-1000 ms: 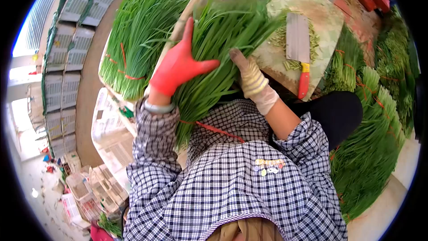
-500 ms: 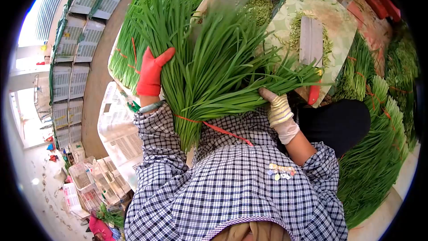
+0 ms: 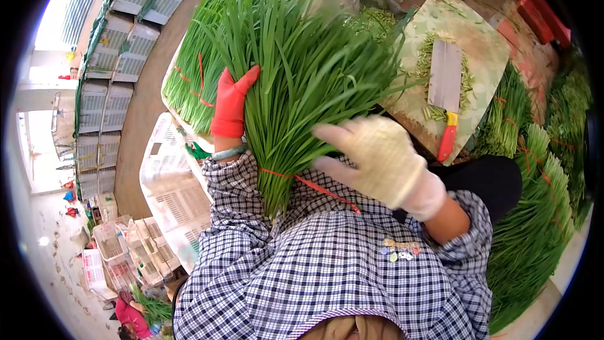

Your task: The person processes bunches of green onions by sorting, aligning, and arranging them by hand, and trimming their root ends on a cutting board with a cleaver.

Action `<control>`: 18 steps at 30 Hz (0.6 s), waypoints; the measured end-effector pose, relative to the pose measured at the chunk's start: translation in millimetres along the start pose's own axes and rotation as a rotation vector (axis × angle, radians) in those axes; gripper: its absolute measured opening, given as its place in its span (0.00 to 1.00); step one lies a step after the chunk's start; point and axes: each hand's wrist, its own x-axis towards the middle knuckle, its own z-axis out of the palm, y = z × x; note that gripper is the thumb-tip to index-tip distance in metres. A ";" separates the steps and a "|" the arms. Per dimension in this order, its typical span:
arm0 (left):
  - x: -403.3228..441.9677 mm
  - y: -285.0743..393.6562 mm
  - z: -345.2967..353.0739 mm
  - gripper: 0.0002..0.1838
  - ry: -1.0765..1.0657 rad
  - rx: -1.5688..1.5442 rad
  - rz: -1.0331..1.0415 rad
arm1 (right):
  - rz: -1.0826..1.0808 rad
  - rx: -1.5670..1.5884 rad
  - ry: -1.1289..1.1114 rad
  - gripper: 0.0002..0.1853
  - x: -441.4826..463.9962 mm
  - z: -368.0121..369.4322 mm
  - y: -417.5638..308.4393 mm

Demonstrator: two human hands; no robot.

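A fanned bundle of long green stalks (image 3: 302,69) stands over my lap, bound low down by a red tie (image 3: 321,190) with a loose end. Against the bundle's left side is my left hand (image 3: 233,104) in a red glove, thumb and fingertips showing, the rest of its fingers hidden by the leaves; whether it grips cannot be told. My right hand (image 3: 377,158), in a pale glove, is slightly blurred at the bundle's lower right, its fingers spread and holding nothing. To its upper right, a cleaver (image 3: 445,79) with a red and yellow handle lies on a board (image 3: 484,50) among chopped bits.
More tied green bundles (image 3: 535,226) lie at the right. Another bundle (image 3: 195,75) rests in a white crate at the upper left. An upturned white crate (image 3: 173,186) is at my left, stacked crates (image 3: 97,110) beyond. A person (image 3: 131,318) is at the lower left.
My right hand has let go of the leaves it drew out rightwards and moved left, its fingers now spread. Those leaves have swung back up into the bundle. My left hand remains at the bundle's left side.
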 end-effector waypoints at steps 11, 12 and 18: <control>-4.3 -6.7 -26.5 0.21 0.191 0.026 -0.013 | -0.159 -0.236 0.212 0.30 27.6 97.8 48.9; -4.1 -9.3 -29.0 0.22 0.202 0.022 -0.022 | -0.150 -0.217 0.246 0.30 22.5 100.8 49.3; -4.3 -1.9 -15.4 0.19 0.168 -0.069 -0.001 | -0.124 -0.212 0.295 0.32 18.6 99.6 46.5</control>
